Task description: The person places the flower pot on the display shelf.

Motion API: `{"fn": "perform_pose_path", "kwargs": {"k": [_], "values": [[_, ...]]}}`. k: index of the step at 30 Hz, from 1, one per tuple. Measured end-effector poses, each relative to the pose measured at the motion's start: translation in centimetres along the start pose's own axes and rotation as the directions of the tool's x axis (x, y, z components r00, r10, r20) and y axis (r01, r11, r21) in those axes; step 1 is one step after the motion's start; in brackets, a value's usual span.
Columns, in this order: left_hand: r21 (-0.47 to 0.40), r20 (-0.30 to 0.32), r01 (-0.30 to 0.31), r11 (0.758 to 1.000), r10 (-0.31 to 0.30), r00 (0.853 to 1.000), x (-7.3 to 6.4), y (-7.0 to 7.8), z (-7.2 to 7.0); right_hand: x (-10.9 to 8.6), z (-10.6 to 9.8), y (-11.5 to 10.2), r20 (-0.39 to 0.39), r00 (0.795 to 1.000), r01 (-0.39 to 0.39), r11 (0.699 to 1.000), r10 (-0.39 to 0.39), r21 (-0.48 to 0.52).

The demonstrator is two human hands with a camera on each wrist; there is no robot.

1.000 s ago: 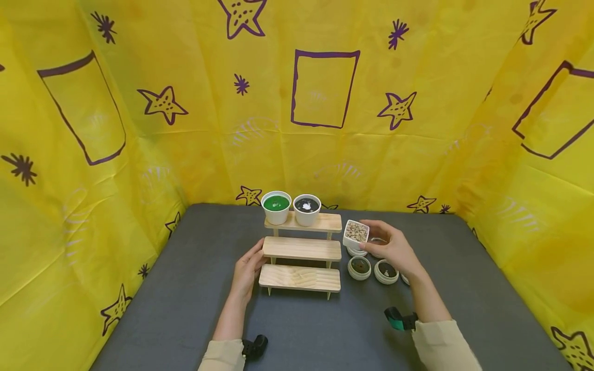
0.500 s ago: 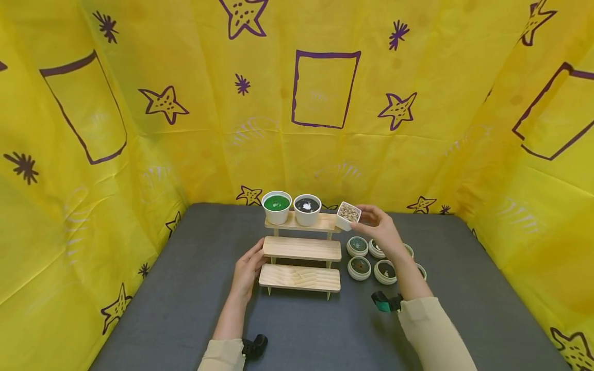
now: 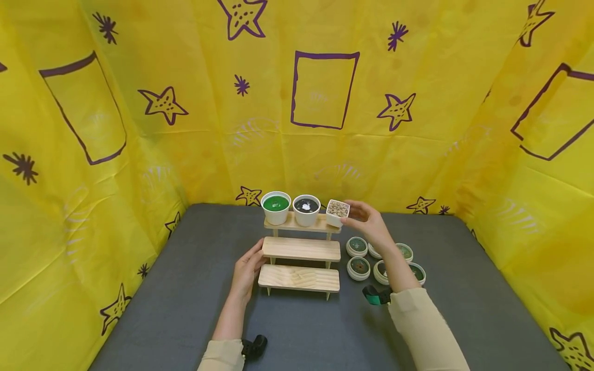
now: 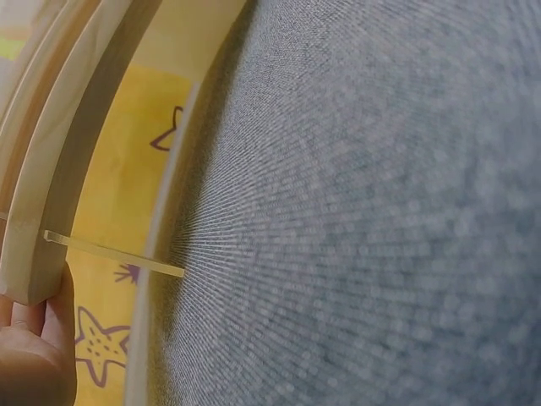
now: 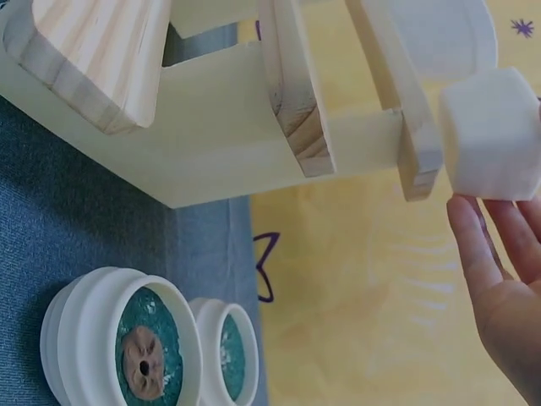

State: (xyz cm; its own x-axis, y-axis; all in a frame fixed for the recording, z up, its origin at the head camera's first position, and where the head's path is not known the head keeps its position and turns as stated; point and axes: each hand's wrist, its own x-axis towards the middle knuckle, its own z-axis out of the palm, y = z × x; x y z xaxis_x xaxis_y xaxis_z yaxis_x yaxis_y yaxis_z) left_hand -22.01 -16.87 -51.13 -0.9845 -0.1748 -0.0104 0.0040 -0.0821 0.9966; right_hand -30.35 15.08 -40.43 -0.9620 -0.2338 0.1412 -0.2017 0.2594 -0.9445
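A three-tier wooden stand (image 3: 301, 249) with light wood shelves stands on the dark table. My left hand (image 3: 247, 270) grips the left end of its middle shelf; in the left wrist view, fingers (image 4: 57, 313) meet the wood's end. My right hand (image 3: 369, 226) pinches a small square white pot (image 3: 336, 219) filled with beige, gravel-like bits, at the right end of the top shelf. In the right wrist view this pot (image 5: 490, 135) is right against the shelf end; whether it rests on the wood is unclear. Beside it are two round white cups, one green inside (image 3: 277, 203), one dark (image 3: 307, 206).
Right of the stand, several small round white jars with green or dark contents, such as one jar (image 3: 359, 269), sit close together, partly under my right forearm. The grey-black table (image 3: 204, 247) meets yellow cloth walls (image 3: 213, 154) at the back and sides.
My right hand has carried the square pot left from above the jars to the top shelf's right end, uncovering some jars. The left hand stays on the stand.
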Motion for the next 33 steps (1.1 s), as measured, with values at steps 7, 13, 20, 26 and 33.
{"fn": "perform_pose_path", "kwargs": {"k": [7, 13, 20, 26, 33], "values": [[0.002, 0.001, 0.005, 1.0, -0.005, 1.0, -0.1, 0.2, 0.0, 0.4, 0.5, 0.0, 0.015, 1.0, -0.003, 1.0, 0.003, -0.004], [-0.021, 0.008, 0.018, 1.0, -0.018, 1.0, -0.2, 0.4, 0.1, 0.6, 0.6, 0.2, 0.032, 0.999, -0.004, 1.0, 0.003, 0.016], [-0.021, 0.016, 0.007, 1.0, -0.007, 1.0, -0.2, 0.4, 0.0, 0.8, 0.7, 0.2, 0.058, 0.998, -0.015, 1.0, 0.014, 0.017], [-0.017, 0.007, 0.008, 1.0, -0.008, 1.0, -0.1, 0.3, 0.0, 1.0, 0.6, 0.0, 0.092, 0.996, -0.009, 0.999, 0.005, 0.037], [-0.027, 0.008, 0.014, 1.0, -0.014, 1.0, 0.0, 0.2, 0.0, 1.2, 0.5, 0.1, 0.131, 0.991, 0.009, 0.999, -0.016, 0.052]]}}
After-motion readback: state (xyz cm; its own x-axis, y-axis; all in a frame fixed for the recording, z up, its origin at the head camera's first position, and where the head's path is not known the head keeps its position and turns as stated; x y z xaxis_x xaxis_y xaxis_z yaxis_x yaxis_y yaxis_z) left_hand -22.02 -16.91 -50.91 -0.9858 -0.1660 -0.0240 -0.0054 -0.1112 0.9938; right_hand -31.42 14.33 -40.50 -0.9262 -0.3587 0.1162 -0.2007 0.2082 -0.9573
